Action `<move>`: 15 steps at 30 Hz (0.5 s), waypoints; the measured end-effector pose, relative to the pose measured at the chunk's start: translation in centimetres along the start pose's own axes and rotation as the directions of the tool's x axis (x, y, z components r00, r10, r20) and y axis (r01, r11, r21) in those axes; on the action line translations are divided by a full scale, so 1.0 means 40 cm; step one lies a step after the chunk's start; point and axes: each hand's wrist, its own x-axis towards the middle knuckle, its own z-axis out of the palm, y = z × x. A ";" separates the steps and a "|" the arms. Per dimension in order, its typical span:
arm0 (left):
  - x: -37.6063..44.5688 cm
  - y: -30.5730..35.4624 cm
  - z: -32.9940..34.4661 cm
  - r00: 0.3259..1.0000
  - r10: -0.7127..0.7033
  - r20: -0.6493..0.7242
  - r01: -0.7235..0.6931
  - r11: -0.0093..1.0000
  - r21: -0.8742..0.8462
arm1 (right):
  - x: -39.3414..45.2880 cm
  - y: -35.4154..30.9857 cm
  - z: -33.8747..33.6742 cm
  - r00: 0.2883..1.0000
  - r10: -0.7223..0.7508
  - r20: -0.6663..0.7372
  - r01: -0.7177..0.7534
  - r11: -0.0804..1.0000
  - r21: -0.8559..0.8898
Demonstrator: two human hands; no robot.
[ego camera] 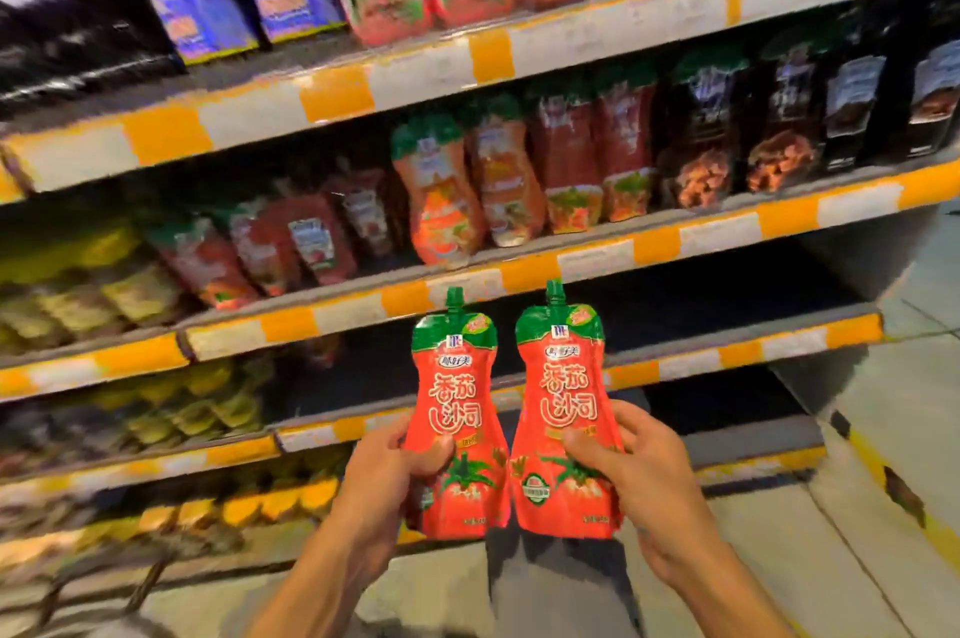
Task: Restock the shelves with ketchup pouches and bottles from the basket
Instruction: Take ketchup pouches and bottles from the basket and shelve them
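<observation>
Red and glossy, two ketchup pouches stand upright in front of the shelving, one in each hand, spouts up and printed faces toward the camera. The left hand [387,468] grips the left ketchup pouch [456,421] low on its body, thumb curled across the front near the tomato picture and fingers wrapped behind. The right hand [636,479] holds the right ketchup pouch [566,408] the same way, thumb pressed on the front, fingers curled round its outer edge. Both pouches touch or nearly touch along their inner edges at the bottom.

What the placing turns on is the long axis: each pouch runs vertically from the grip up to its green spout cap [455,298], so most of the pouch lies above the hand, reaching toward the middle shelf edge [524,273] with its orange and white strip. The caps sit just below that strip. On the shelf above the strip, a row of matching red pouches [291,242] leans to the left of the held pair, and orange-labelled pouches [441,200] stand directly above them.

Judging by this, the left hand is nearer the matching row, so its pouch probably goes in first, lifted over the strip and tipped back to lean like the others. The basket is not clearly in view; a dark frame at the lower left is too blurred to name.
</observation>
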 end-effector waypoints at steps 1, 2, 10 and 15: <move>-0.004 -0.013 -0.041 1.000 -0.013 -0.027 0.012 1.000 -0.020 | 0.006 0.014 0.034 0.999 0.023 0.031 -0.023 1.000 -0.009; -0.009 -0.025 -0.080 0.998 -0.026 -0.050 0.024 0.999 -0.041 | 0.011 0.028 0.069 0.997 0.048 0.060 -0.047 0.999 -0.022; -0.012 -0.128 -0.379 0.966 -0.131 -0.225 0.074 0.966 -0.248 | 0.036 0.154 0.334 0.945 0.227 0.234 -0.201 0.971 -0.130; 0.047 -0.156 -0.505 0.928 -0.181 -0.326 0.061 0.936 -0.347 | 0.098 0.221 0.464 0.929 0.297 0.222 -0.245 0.941 -0.235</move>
